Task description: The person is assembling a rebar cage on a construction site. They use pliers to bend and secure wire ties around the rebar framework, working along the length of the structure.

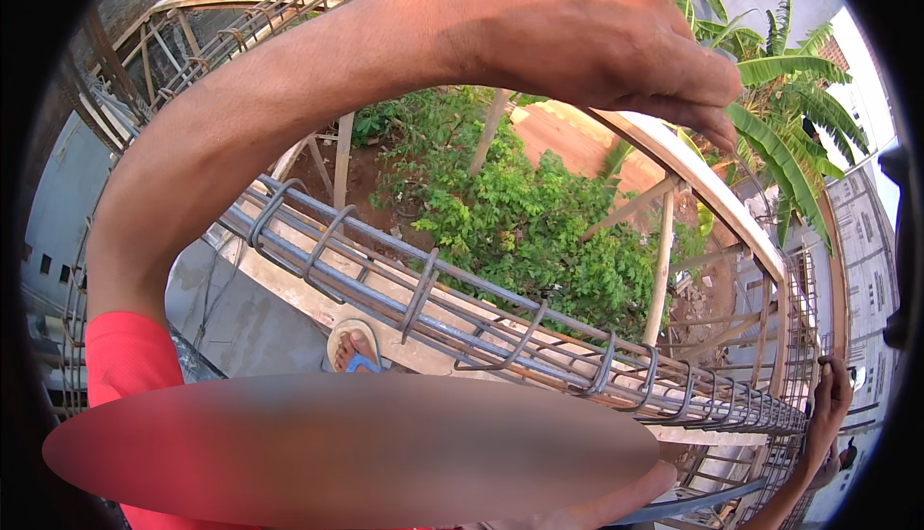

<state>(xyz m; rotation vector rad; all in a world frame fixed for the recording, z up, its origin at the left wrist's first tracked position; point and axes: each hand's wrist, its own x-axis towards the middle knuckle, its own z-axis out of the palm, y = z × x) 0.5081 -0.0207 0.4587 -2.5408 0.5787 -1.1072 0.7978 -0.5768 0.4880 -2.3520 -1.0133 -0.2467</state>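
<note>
My left hand [616, 44] is raised across the top of the view, its bare forearm running from a red sleeve [133, 357]. Its fingers are pressed together; a thin dark line like wire runs down near the fingertips, but what they hold is not clear. Below the arm lies a long rebar cage [423, 289], dark bars with square stirrups around them. A bit of skin at the edge of a blurred patch may be my right hand [640, 491]; its fingers are hidden. A foot in a sandal [354, 347] stands beside the cage.
A person's hand [834, 395] is at upright bars on the far right. Timber formwork [717, 179] curves around the right side, held by wooden props [660, 270]. Green shrubs [539, 232] and bare soil lie below. Another rebar cage [279, 15] runs at upper left.
</note>
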